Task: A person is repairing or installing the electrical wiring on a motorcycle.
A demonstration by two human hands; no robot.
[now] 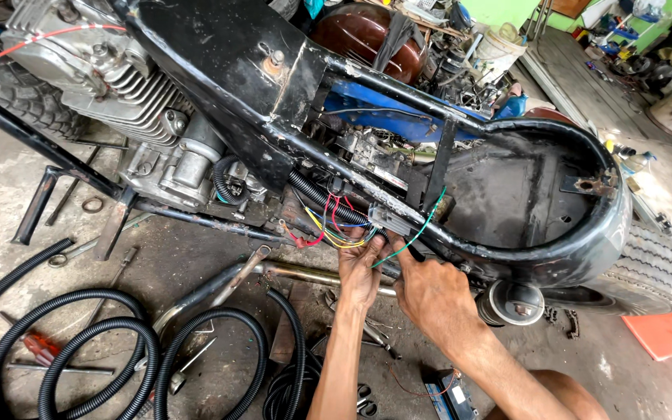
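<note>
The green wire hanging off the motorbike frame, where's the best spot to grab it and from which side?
Pinch the green wire on its free middle stretch, where it crosses the black frame tube. Probably come from below, beside the right hand: the upper end runs behind the frame and the lower end sits at the fingers.

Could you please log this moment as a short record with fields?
Place: workshop floor beside a stripped black motorcycle frame
Left hand: fingers at the coloured wire bundle under the frame rail
Right hand: pinching a green wire
Nearby: black corrugated tubing coiled on the floor, engine, rear tyre
</note>
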